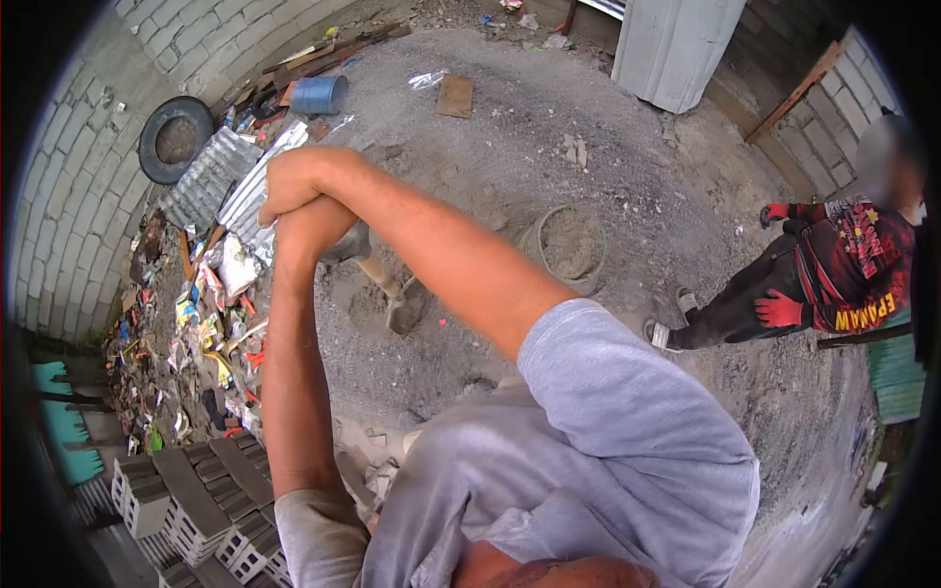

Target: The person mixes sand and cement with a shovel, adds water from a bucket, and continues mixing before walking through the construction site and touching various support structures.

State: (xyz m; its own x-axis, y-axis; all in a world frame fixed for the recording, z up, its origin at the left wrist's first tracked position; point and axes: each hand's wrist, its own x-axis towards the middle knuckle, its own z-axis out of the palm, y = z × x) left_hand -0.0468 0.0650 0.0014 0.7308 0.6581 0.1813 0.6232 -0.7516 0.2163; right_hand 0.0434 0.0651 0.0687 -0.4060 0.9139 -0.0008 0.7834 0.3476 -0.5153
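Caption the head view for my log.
A bare right hand crosses over the left hand near a wooden-shafted tool, between scattered litter and a red-gloved co-worker.

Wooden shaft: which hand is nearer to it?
The left. The left hand is beside the grey piece at the upper end of the wooden shaft; the right hand lies over the left, farther from the shaft.
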